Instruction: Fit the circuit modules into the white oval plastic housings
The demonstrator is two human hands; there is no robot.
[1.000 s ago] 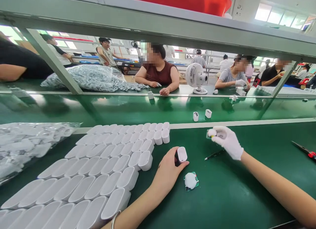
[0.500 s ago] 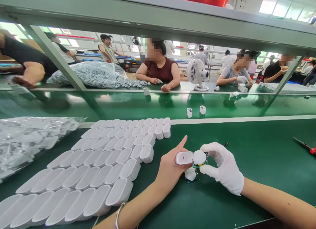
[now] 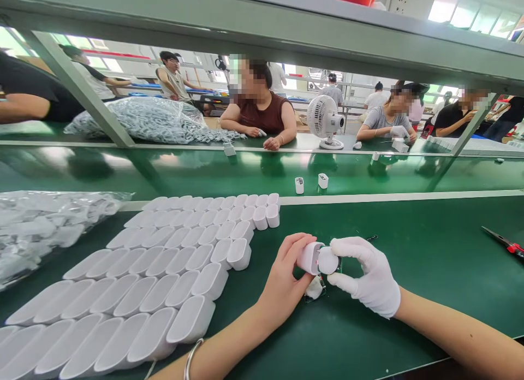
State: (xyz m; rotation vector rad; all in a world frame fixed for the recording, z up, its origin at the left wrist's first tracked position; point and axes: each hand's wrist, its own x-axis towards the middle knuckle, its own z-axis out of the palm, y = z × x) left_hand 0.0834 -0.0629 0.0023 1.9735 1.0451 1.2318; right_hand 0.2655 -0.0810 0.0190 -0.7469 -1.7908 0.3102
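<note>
My bare left hand (image 3: 284,279) is closed round a small white plastic charger shell (image 3: 309,257), held just above the green bench. My right hand (image 3: 370,279), in a white glove, pinches a white-capped circuit board insert (image 3: 328,260) whose end meets the shell's open mouth. Below the two hands a second white-capped board (image 3: 314,289) lies on the bench. To the left, several rows of empty white shells (image 3: 176,271) stand packed side by side.
A clear bag of white parts (image 3: 45,232) lies at far left. Red-handled cutters (image 3: 505,243) rest at far right. Two white shells (image 3: 311,183) stand on the conveyor belt beyond. Other people sit across the line by a small fan (image 3: 325,123). A metal shelf (image 3: 262,36) hangs overhead.
My gloved right hand came in from the far right with the insert and met the shell. My left hand turned the shell on its side and curled its fingers over it.
</note>
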